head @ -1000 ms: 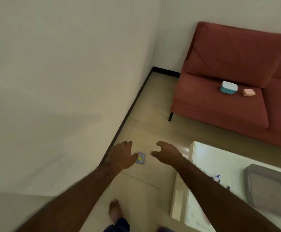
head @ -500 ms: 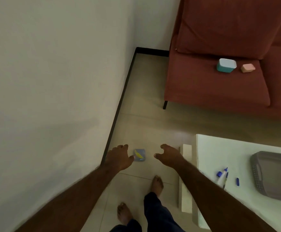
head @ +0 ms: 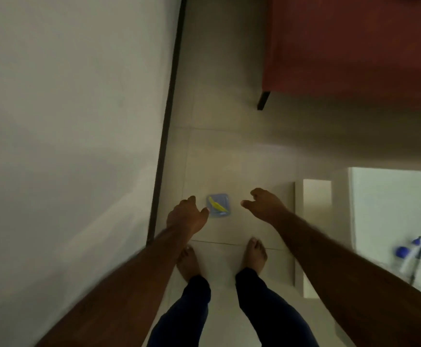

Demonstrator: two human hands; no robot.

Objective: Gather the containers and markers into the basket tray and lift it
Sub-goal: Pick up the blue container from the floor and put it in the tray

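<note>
Hands are reaching down toward the floor (head: 229, 151), both empty with fingers loosely curled. Left hand (head: 187, 216) is hovering just beside the small blue container (head: 218, 206) with the yellow piece inside, its thumb near the container's left edge; right hand (head: 264, 205) is hanging apart on the other side. Compared with half a second ago, the view is tilting further down: both bare feet are now showing side by side, the sofa (head: 354, 43) is sliding toward the top, and the basket tray is no longer showing. Markers (head: 411, 256) are lying on the white surface (head: 389, 209) at right.
</note>
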